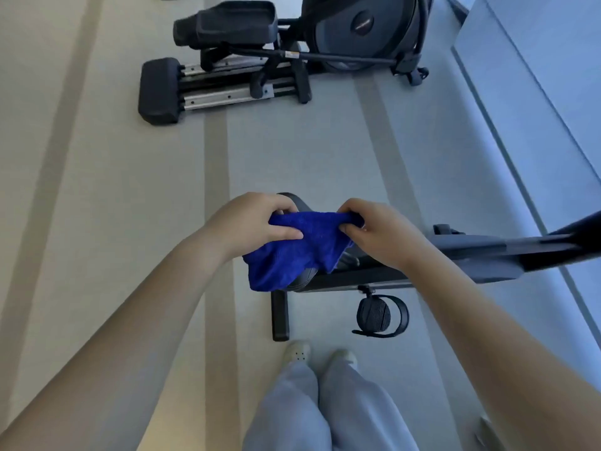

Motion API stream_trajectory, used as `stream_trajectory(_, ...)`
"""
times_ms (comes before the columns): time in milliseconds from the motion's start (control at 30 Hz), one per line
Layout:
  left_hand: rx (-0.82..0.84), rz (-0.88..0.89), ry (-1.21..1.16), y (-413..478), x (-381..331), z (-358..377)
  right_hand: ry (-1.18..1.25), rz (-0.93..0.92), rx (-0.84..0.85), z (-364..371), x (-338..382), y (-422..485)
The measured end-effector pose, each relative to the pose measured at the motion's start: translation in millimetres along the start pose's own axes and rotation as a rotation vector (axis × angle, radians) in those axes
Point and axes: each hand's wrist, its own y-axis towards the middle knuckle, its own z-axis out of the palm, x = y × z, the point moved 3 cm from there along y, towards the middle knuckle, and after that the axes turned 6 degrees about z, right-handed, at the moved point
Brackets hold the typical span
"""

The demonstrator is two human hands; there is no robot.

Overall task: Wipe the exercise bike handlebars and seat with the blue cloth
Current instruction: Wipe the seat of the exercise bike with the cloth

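On the pale striped floor (130,190) by an elliptical (276,53), we pinch the cloth (292,252) over the seat (300,279), left hand (257,226) and right hand (374,232) both clamped on it.

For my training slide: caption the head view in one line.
Both hands, left hand and right hand, hold the blue cloth over the bike seat.

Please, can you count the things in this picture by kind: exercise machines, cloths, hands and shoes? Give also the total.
Exercise machines: 2 (exercise bike, elliptical trainer)
Cloths: 1 (blue cloth)
Hands: 2 (left hand, right hand)
Shoes: 2 ()
Total: 7
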Motion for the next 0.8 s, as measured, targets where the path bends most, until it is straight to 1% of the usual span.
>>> stream_trajectory(67, 0.043, -0.033, -0.039, 1, 19, 7, -0.011, 0.014, 0.036, 15, 0, 8)
stream_trajectory(133, 0.05, -0.061, -0.056, 9, 39, 15, -0.023, 0.05, 0.044, 28, -4, 19)
stream_trajectory(233, 0.025, -0.084, -0.032, 28, 64, 28, -0.03, 0.148, -0.01, 43, -13, 37)
stream_trajectory(400, -0.061, -0.035, 0.182, 54, 83, 31, 0.004, 0.224, -0.139, 58, -21, 59)
stream_trajectory(467, -0.15, 0.014, 0.343, 56, 82, 32, 0.054, 0.227, -0.233, 63, -23, 58)
stream_trajectory(533, -0.353, 0.056, 0.463, 49, 71, 43, 0.105, 0.257, -0.385, 66, -28, 49)
stream_trajectory(567, -0.459, 0.044, 0.468, 42, 61, 54, 0.124, 0.3, -0.453, 68, -32, 43)
stream_trajectory(600, -0.503, 0.004, 0.438, 35, 52, 69, 0.15, 0.36, -0.499, 72, -36, 38)
stream_trajectory(633, -0.462, -0.065, 0.394, 31, 46, 86, 0.192, 0.433, -0.519, 77, -42, 34)
stream_trajectory(700, -0.29, -0.241, 0.323, 30, 46, 114, 0.281, 0.562, -0.501, 85, -53, 34)
stream_trajectory(733, -0.249, -0.279, 0.316, 32, 49, 121, 0.31, 0.588, -0.475, 88, -57, 35)
stream_trajectory(800, -0.242, -0.253, 0.342, 38, 59, 122, 0.306, 0.547, -0.414, 91, -61, 39)
